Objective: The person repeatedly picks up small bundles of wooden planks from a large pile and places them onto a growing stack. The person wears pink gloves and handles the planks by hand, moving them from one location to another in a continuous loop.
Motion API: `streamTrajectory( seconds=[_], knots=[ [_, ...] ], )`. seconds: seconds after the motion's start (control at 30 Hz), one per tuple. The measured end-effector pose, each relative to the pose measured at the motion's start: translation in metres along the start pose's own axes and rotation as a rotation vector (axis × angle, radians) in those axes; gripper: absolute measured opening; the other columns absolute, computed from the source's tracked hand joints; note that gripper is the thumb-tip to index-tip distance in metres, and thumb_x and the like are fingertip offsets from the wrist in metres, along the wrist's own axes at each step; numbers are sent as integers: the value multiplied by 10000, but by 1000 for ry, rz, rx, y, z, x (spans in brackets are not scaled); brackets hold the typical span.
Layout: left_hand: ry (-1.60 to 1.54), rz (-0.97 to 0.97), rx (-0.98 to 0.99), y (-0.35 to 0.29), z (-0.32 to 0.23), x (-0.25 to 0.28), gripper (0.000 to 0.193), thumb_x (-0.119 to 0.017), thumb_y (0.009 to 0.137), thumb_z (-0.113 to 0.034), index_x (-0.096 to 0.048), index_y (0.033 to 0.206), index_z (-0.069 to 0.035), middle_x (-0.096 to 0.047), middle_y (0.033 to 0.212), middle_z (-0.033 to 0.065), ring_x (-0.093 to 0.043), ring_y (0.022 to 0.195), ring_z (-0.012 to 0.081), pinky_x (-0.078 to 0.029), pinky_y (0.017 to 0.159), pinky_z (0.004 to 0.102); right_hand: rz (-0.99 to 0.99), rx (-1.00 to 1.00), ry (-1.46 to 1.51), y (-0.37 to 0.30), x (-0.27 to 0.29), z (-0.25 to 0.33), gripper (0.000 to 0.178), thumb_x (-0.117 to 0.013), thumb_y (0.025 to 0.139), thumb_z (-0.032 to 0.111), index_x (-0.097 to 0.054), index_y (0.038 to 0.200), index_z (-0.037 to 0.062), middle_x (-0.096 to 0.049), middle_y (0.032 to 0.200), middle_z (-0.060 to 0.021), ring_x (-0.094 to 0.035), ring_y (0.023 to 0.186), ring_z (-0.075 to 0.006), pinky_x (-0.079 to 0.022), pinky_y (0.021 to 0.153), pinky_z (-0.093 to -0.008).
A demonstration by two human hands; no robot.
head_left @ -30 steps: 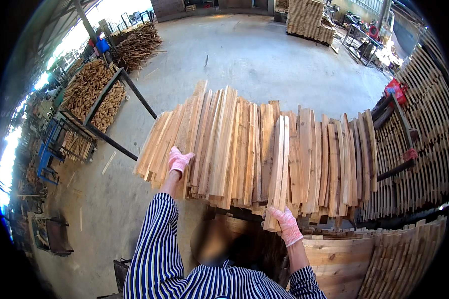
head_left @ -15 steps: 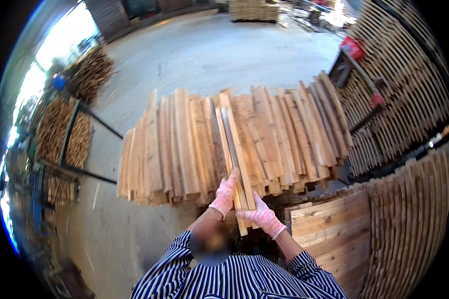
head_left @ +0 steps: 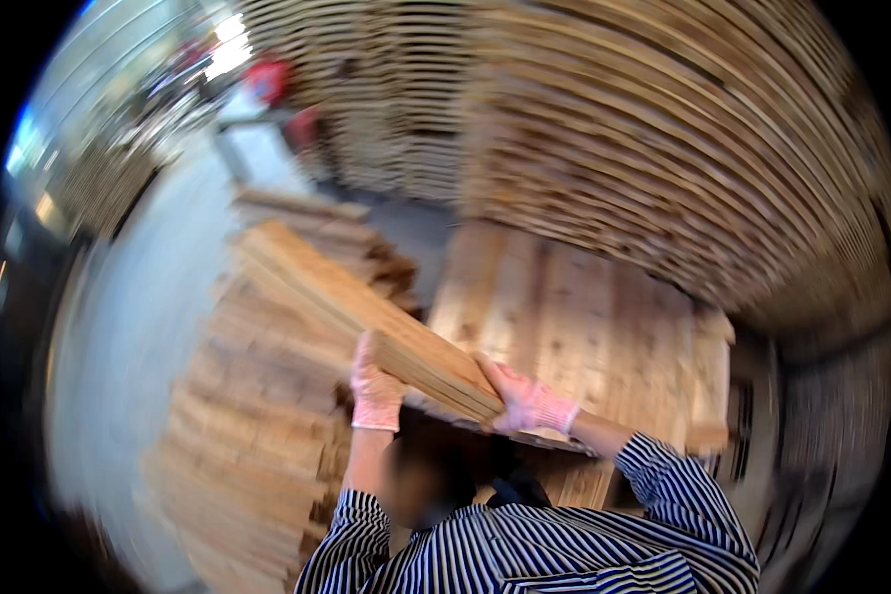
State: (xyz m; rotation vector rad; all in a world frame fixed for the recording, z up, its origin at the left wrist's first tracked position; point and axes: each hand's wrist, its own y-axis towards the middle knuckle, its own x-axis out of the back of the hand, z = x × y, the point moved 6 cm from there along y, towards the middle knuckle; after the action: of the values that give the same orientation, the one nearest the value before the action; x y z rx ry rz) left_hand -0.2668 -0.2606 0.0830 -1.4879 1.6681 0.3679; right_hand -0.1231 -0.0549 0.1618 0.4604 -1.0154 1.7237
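A small stack of wooden boards is held slantwise in front of me, pressed together face to face. My left hand, in a pink-and-white knit glove, grips the stack's left side, partly under it. At the near end, my right hand, gloved the same way, is closed round the boards' right edge. To the left and below lies a blurred pile of loose boards. On the right, close to my right hand, boards lie side by side as a flat layer.
Tall stacks of layered boards rise beyond the flat layer and curve round to the right. A red object shows near a metal frame at the upper left. Grey floor runs along the left.
My view has swung to the right. The boards in my hands have come off the loose pile and now slant toward the flat layer. Both hands keep hold of them.
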Motion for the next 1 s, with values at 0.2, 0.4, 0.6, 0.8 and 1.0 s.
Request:
streamTrajectory(
  seconds=[0.2, 0.4, 0.6, 0.8, 1.0],
  knots=[
    [107, 632, 195, 9, 73, -154, 624, -818, 807, -231, -562, 1349, -57, -615, 1307, 76, -597, 1198, 249, -477, 1049, 417, -648, 170, 292, -34, 81, -55, 1275, -887, 700, 451, -98, 1627, 71, -390, 1532, -260, -432, 1413, -382, -384, 1164, -412],
    [798, 820, 6, -23, 162, -266, 520, -732, 930, -173, -502, 1381, -54, -616, 1245, 71, -620, 1132, 171, -527, 990, 341, -1000, 40, 616, -58, 73, -134, 1314, -813, 761, 612, -32, 1623, 1, -423, 1485, -284, -429, 1397, -418, -350, 1158, -421],
    [445, 777, 653, -60, 293, -306, 485, -734, 911, -303, -623, 1292, -24, -670, 1210, 83, -640, 1119, 228, -505, 1022, 407, -1157, -295, 807, -136, 28, -212, 1180, -676, 823, 723, -149, 1624, 34, -338, 1579, -311, -341, 1484, -399, -301, 1207, -397],
    [445, 542, 1094, -75, 453, -265, 510, -719, 904, -481, -645, 1196, -70, -691, 1171, 134, -654, 1075, 302, -540, 973, 477, -1005, -772, 523, -257, 5, -361, 929, -599, 894, 671, -371, 1564, 69, -523, 1436, -290, -503, 1328, -440, -406, 1122, -457],
    [534, 395, 1081, -75, 544, -255, 618, -697, 876, -553, -616, 1293, -104, -656, 1277, 133, -608, 1181, 349, -482, 1041, 556, -968, -1044, 222, -345, 46, -516, 728, -579, 930, 621, -482, 1501, 181, -625, 1189, -231, -592, 1141, -421, -484, 956, -486]
  ],
)
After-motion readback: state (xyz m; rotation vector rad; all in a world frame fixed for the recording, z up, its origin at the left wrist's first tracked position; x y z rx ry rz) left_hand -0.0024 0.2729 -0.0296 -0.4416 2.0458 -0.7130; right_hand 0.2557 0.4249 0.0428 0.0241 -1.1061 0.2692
